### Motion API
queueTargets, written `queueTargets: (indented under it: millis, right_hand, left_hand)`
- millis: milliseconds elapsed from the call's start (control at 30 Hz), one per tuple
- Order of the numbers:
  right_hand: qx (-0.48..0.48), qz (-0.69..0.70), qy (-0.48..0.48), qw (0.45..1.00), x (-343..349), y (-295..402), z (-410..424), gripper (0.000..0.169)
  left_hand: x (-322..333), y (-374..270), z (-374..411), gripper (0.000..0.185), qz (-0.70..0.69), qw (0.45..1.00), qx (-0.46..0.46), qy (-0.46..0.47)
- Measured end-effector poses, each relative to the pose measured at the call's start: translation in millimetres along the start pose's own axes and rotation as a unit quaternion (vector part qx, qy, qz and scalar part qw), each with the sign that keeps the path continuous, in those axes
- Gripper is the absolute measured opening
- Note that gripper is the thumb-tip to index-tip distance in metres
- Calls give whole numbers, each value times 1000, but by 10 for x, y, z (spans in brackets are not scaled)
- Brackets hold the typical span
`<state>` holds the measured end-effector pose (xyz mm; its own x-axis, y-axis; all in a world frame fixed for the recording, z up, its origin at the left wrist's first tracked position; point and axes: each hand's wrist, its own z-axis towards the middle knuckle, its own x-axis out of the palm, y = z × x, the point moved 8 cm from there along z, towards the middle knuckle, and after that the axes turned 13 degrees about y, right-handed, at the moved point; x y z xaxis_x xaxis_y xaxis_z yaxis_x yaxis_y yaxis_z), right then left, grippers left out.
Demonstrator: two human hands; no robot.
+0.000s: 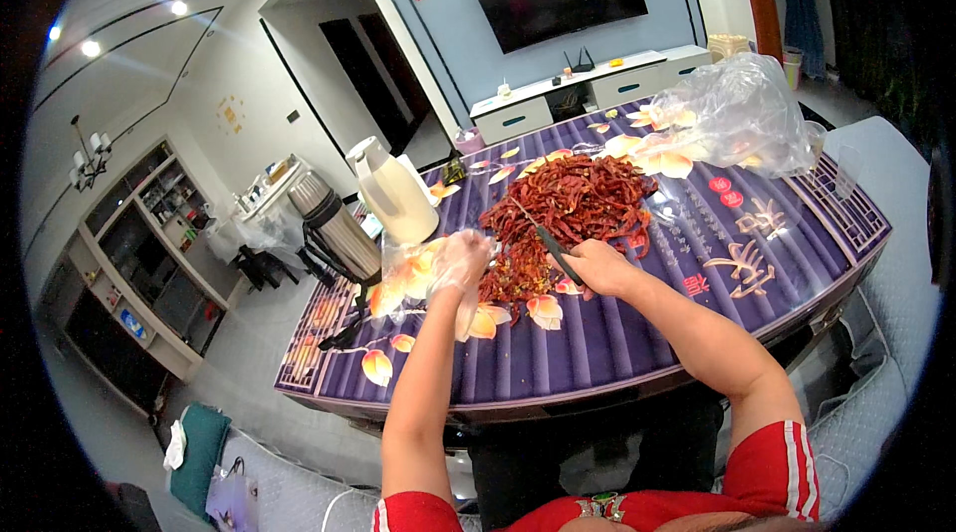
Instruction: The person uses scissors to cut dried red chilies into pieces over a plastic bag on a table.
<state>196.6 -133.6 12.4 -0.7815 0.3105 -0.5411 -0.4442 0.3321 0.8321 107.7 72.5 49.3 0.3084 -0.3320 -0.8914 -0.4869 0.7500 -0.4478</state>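
A heap of dried red chili peppers (579, 196) lies on the patterned table cover. Smaller chili pieces and pale seeds (515, 280) are scattered at its near left side. My right hand (603, 268) grips a black-handled cutting tool (553, 247), its thin blade pointing up and left over the heap; whether it is a knife or scissors is unclear. On my left hand (459, 259) is a clear plastic glove. That hand is at the left edge of the chilies, fingers bent, and anything between its fingertips is hidden.
Left of the chilies stand a cream thermos jug (394, 196) and a steel vacuum flask (340, 233) with a black strap. A large clear plastic bag (747, 114) rests at the table's far right. Padded seating (874, 181) runs along the right side.
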Motion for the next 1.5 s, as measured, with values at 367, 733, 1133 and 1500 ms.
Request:
queueTargets:
  millis: [367,733,1133,1500]
  right_hand:
    - [-9,10,26,1000,22,105,-85,59]
    - [2,-154,19,988,217,133,-80,62]
    - [-53,-240,30,969,564,475,-254,61]
    - [-36,-220,54,973,626,489,-223,62]
  left_hand:
    - [320,-202,414,32,165,981,-53,84]
    - [250,330,-268,24,-465,876,56,113]
    - [364,184,-933,32,-532,842,61,65]
    - [572,88,-959,35,-529,839,67,109]
